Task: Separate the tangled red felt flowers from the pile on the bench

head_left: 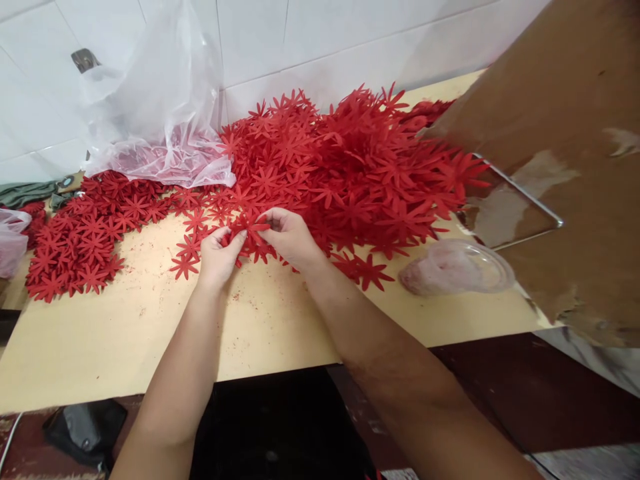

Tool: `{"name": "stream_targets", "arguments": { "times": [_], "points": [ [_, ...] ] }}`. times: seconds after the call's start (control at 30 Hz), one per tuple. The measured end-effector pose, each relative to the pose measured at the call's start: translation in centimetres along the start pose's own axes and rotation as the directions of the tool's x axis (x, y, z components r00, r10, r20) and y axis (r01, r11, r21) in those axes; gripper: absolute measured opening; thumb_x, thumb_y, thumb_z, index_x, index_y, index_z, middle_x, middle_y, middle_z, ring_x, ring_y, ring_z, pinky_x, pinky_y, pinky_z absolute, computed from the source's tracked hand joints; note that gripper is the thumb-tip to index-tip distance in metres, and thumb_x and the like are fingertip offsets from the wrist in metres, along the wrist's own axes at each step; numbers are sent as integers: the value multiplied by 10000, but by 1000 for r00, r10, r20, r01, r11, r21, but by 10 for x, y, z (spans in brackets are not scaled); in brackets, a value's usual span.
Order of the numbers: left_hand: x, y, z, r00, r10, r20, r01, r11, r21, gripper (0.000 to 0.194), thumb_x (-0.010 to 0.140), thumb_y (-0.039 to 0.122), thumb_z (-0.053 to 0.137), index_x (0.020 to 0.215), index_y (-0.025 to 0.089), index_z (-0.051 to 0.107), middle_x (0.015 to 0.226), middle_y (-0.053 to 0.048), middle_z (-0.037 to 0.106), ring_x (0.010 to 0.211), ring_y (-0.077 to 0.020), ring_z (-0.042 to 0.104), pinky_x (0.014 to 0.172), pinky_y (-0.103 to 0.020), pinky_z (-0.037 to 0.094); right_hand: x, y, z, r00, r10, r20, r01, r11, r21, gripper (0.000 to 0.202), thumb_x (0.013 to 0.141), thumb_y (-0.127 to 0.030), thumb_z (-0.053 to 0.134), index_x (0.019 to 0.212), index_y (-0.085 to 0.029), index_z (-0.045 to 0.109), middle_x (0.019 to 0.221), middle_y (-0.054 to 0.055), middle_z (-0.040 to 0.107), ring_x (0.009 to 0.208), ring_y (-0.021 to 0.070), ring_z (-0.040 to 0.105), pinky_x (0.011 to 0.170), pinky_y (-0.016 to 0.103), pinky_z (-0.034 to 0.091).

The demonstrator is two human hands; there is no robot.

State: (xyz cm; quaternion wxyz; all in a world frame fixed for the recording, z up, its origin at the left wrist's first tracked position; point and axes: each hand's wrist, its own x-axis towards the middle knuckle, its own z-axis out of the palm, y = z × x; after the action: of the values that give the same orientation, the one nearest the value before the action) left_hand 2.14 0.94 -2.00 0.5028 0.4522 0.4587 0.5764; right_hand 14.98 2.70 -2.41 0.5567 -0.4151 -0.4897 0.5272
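Note:
Between my two hands is a red flower-shaped cutout with long narrow petals. My left hand pinches its left side, thumb on top. My right hand has fingertips closed on a petal at the right side. Whether one layer or several are held, I cannot tell. Just behind and beneath my hands spreads a big heap of the same red cutouts. A few loose red cutouts lie left of my left hand.
Another pile of red cutouts lies at the left, beside a clear plastic bag. Right of the heap sits a round transparent plastic container. A large brown cardboard sheet leans in from the right. White tiles back the pale table.

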Motion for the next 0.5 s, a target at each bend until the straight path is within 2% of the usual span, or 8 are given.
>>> {"name": "stream_targets", "arguments": {
  "times": [0.1, 0.2, 0.27, 0.33, 0.4, 0.43, 0.5],
  "points": [
    [6, 0, -4, 985, -18, -172, 1, 995, -96, 212, 524, 231, 788, 573, 149, 599, 541, 61, 615, 504, -43, 537, 574, -176, 441, 0, 2, -1, 999, 33, 5, -33, 999, 7, 197, 625, -293, 679, 657, -199, 509, 542, -52, 524, 487, 74, 478, 499, 235, 448],
    [11, 3, -8, 961, -76, -267, 22, 980, -200, 253, 494, 210, 794, 573, 151, 561, 526, 68, 598, 484, -40, 535, 559, -175, 438, 7, 7, -12, 993, -4, -114, 0, 999, -38, 123, 682, -260, 614, 708, -206, 507, 593, -35, 564, 520, 94, 519, 532, 261, 491],
    [11, 4, -9, 957, -106, -270, 50, 977, -206, 265, 494, 214, 796, 577, 150, 552, 512, 66, 587, 466, -40, 524, 539, -175, 426, 11, 8, -20, 965, -129, -226, 91, 981, -171, 127, 690, -225, 597, 807, -200, 557, 775, 22, 645, 701, 143, 604, 688, 336, 539],
    [10, 4, -8, 963, -111, -247, 66, 981, -185, 276, 497, 230, 800, 578, 150, 549, 515, 63, 586, 477, -46, 531, 546, -182, 429, 10, 6, -24, 909, -324, -263, 205, 896, -393, 229, 696, -213, 601, 924, -194, 603, 1027, 83, 656, 996, 211, 595, 922, 438, 481],
    [7, 3, -4, 974, -100, -204, 69, 986, -155, 283, 506, 254, 801, 573, 150, 547, 530, 58, 589, 501, -54, 541, 566, -192, 437, 5, 2, -20, 866, -461, -193, 296, 784, -546, 269, 725, -246, 600, 991, -206, 623, 1169, 96, 621, 1174, 243, 506, 1057, 486, 364],
    [6, 1, -2, 980, -93, -175, 69, 988, -139, 282, 518, 267, 799, 569, 150, 548, 533, 56, 588, 502, -56, 534, 566, -196, 434, 2, 0, -17, 867, -477, -142, 328, 762, -558, 273, 746, -277, 591, 1009, -212, 624, 1175, 94, 621, 1183, 244, 500, 1064, 485, 354],
    [3, -2, 1, 990, -90, -106, 79, 992, -102, 275, 550, 290, 789, 564, 150, 552, 521, 54, 571, 482, -55, 498, 543, -201, 416, -6, -3, -7, 906, -421, -46, 354, 812, -464, 292, 767, -337, 579, 1026, -208, 614, 1111, 94, 647, 1084, 226, 564, 994, 449, 426]
  ]
}}
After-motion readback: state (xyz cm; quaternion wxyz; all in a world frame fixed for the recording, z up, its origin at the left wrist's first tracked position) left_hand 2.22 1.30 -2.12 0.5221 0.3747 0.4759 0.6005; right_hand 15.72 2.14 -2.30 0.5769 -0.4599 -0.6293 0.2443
